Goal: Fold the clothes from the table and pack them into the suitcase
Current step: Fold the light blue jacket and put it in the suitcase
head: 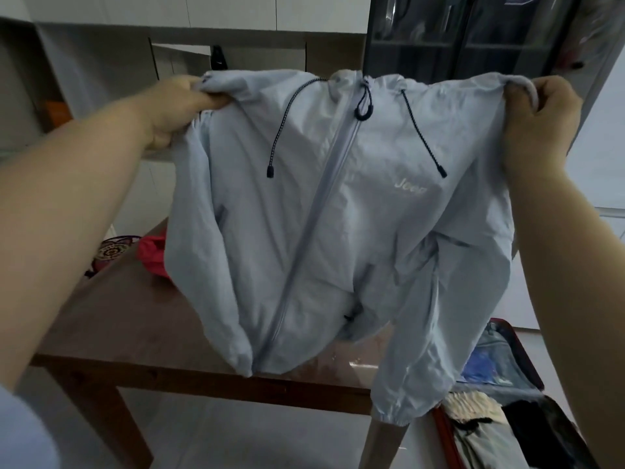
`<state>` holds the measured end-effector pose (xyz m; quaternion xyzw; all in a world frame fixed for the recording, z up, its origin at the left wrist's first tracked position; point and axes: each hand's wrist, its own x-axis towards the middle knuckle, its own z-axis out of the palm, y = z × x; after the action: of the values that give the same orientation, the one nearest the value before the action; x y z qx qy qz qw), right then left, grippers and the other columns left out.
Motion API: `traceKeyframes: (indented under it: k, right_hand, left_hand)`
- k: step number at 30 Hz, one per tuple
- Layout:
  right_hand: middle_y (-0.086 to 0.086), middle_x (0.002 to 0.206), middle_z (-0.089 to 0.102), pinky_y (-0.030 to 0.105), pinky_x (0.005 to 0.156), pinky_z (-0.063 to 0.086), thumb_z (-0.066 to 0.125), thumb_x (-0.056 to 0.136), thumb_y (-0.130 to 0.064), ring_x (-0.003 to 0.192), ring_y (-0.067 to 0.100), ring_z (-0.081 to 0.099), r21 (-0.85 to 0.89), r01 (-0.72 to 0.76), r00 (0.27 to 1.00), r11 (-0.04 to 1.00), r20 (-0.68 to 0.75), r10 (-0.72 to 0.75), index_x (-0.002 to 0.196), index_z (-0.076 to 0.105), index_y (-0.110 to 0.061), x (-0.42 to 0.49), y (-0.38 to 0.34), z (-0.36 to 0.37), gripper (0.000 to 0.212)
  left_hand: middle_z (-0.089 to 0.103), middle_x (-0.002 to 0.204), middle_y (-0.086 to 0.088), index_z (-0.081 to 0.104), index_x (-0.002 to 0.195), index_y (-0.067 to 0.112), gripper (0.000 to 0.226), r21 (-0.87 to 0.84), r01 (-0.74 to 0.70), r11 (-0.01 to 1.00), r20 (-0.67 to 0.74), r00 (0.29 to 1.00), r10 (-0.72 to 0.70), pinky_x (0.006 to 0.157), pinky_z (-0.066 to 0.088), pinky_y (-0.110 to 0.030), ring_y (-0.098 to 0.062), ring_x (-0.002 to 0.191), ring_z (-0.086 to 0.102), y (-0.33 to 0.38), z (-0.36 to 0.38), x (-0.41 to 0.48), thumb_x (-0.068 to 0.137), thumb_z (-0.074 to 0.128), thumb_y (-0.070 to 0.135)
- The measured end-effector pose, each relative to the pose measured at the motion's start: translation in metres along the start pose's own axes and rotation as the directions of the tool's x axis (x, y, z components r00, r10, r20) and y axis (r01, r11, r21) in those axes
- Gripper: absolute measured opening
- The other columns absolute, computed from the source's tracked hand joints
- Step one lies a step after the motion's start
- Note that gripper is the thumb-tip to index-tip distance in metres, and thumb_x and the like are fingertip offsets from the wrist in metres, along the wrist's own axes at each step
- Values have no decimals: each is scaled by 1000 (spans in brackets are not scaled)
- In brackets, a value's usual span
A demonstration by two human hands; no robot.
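Pale blue, thin and slippery-looking, a zipped jacket [324,211] is held up in the air above the wooden table [135,319]. One shoulder is pinched by the left hand [176,110], whose fingers are curled round the bunched cloth, and the other shoulder is gripped the same way by the right hand [537,120]. The hem is draped just onto the table's near edge, while one sleeve is left dangling past the edge toward the open suitcase [500,394] on the floor, where folded clothes are already packed. A red garment [152,255] is seen further back on the table. Trouble is likeliest when the jacket is laid down: the loose sleeve may be trapped beneath the body, or the light fabric may be pulled off the edge by its own hanging weight, so that creases are folded in.
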<state>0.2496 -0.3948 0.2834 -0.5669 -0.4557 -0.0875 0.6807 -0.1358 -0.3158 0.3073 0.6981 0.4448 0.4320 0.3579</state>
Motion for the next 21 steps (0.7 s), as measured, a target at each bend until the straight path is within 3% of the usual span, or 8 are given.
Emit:
traceKeyframes:
  k: [5, 7, 9, 11, 13, 16, 18, 21]
  right_hand:
    - [-20, 71, 43, 2, 61, 32, 53, 90, -31, 60, -12, 43, 11, -5, 999, 1000, -41, 5, 66, 39, -32, 19, -9, 5, 28]
    - [-20, 71, 42, 2, 61, 32, 52, 90, -30, 58, -16, 43, -2, -18, 998, 1000, -58, 18, 66, 39, -32, 30, -10, 9, 28]
    - [-20, 70, 42, 1, 57, 31, 52, 91, -28, 57, -12, 42, -25, -50, 998, 998, -44, 49, 65, 40, -31, 40, -7, 16, 28]
    - [-17, 70, 45, 0, 52, 29, 53, 91, -28, 58, -8, 40, -67, -82, 997, 994, -5, 82, 67, 46, -28, 45, 4, 28, 25]
    - [-12, 77, 52, -1, 55, 31, 54, 92, -29, 63, -6, 44, -109, -95, 994, 989, 41, 100, 81, 60, -19, 47, 16, 40, 16]
    - [1, 106, 60, 18, 84, 45, 59, 88, -39, 92, 11, 56, -238, -66, 993, 969, 78, 87, 96, 68, -15, 52, 32, 59, 28]
    - [4, 120, 57, 26, 91, 45, 64, 84, -46, 106, 18, 54, -322, -48, 993, 945, 86, 79, 97, 70, -17, 57, 38, 71, 32]
    - [8, 103, 65, 40, 85, 53, 65, 85, -39, 92, 28, 62, -504, 20, 961, 864, 247, 122, 98, 71, -14, 68, 47, 96, 28]
  left_hand:
    - [65, 103, 5, 61, 115, 26, 26, 157, -201, 967, -140, 965, 223, 85, 49, -21, -9, 95, 62, 4, 1, 14, 91, 60, 33]
    - [61, 93, 7, 61, 103, 27, 14, 255, -241, 937, -139, 949, 282, 72, 45, -9, -3, 83, 57, 4, 1, 21, 90, 61, 32]
    - [54, 84, 8, 55, 91, 26, 13, 378, -229, 897, -92, 955, 282, 64, 39, -13, -4, 74, 49, 0, 4, 28, 85, 67, 29]
    - [53, 91, 1, 56, 101, 18, 27, 484, -183, 855, -42, 972, 232, 71, 37, -25, -13, 81, 49, -12, 6, 37, 80, 72, 24]
    - [54, 98, -5, 58, 109, 8, 38, 537, -165, 828, -17, 978, 206, 76, 35, -28, -18, 89, 49, -28, 7, 48, 78, 75, 21]
    - [62, 105, -15, 61, 111, 2, 41, 517, -160, 841, -32, 978, 206, 82, 43, -35, -27, 97, 56, -56, 5, 69, 77, 76, 21]
    - [62, 106, -19, 61, 108, -1, 38, 504, -158, 849, -53, 976, 212, 83, 44, -37, -29, 97, 57, -72, 2, 87, 80, 74, 21]
    - [57, 99, -16, 61, 107, -4, 32, 530, -145, 835, -50, 978, 201, 79, 38, -30, -22, 91, 51, -95, -1, 117, 84, 69, 17]
